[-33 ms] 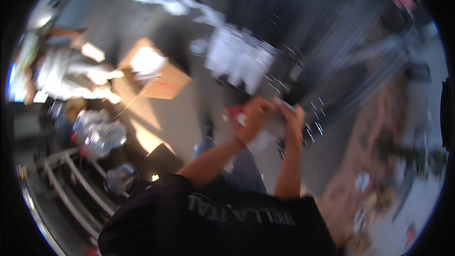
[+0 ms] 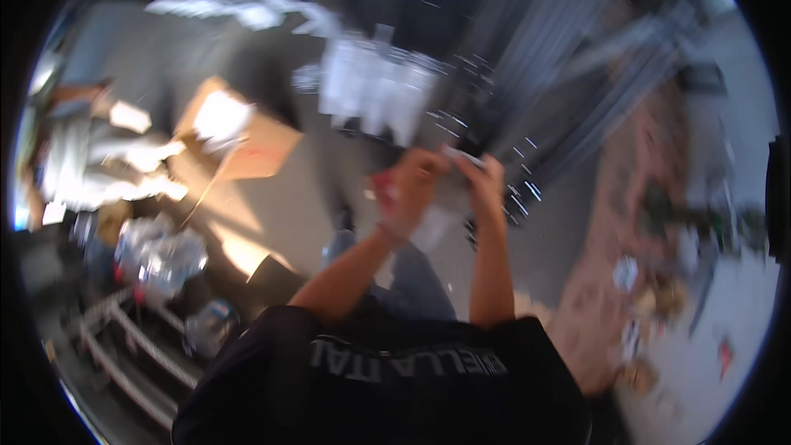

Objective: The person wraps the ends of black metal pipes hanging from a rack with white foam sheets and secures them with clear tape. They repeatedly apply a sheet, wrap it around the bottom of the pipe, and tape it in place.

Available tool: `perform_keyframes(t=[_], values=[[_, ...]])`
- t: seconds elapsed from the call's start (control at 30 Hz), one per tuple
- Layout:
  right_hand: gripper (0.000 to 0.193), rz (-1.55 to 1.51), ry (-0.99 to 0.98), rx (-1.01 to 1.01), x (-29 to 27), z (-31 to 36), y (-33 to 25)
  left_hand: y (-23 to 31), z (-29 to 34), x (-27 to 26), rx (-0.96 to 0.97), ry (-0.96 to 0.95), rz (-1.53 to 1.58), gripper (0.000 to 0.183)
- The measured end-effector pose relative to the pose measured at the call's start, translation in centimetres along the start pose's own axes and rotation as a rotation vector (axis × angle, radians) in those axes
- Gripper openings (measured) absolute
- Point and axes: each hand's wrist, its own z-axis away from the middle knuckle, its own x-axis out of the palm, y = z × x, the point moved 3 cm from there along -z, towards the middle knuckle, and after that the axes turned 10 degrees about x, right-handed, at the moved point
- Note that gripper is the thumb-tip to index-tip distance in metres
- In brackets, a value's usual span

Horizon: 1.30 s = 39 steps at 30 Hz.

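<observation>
Your R hand (image 2: pixel 488 185) is out to the R of the open cardboard box (image 2: pixel 265 154), fingers closed on a thin white strip (image 2: pixel 464 156), thumb side up against it. Your L hand (image 2: pixel 414 189) sits btwn the box and your R hand, fingers curled; too blurry to tell if it's gripping anything or just bent. The strip is R of the box at abt the same height in view, its near end close to your L fingers. A red-and-white item (image 2: pixel 383 187) shows right beside your L hand, on the box side; can't tell if you're touching it. A whitish see-through patch (image 2: pixel 438 227) hangs below the hands, R of and lower than the box.

Box has white stuff (image 2: pixel 221 118) inside, w/ a flap out to the R. Upper R of the box: a row of white packs (image 2: pixel 375 86), then dark streaky sheeting (image 2: pixel 527 33) farther R. Lower L of box: clear plastic bottles (image 2: pixel 169 255), w/ a metal frame (image 2: pixel 156 348) below them. L of box: pale crumpled cloth-like heap (image 2: pixel 86 156). Far R of box: a reddish-brown ground strip (image 2: pixel 614 264). Your black shirt (image 2: pixel 371 400) is below the box, lower R.
</observation>
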Motion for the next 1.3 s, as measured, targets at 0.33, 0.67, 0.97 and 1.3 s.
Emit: perform_keyframes(t=[0.33,0.67,0.97,1.3], values=[[0.015,-0.116,-0.022,-0.068,-0.7,-0.2,1.8,-1.3,-1.0,1.0,-0.004,-0.272,-0.118,0.012],[0.024,-0.141,-0.041,-0.100,0.5,0.3,1.4,-0.1,2.9,0.9,0.415,-0.457,-0.326,0.045],[0.019,-0.086,0.143,-0.250,0.7,0.3,1.2,-5.8,-2.5,0.6,-0.155,-0.590,0.196,0.033],[0.020,0.120,0.373,-0.448,0.1,2.8,0.9,-6.1,-3.5,2.2,-0.299,-0.714,0.065,0.030]])
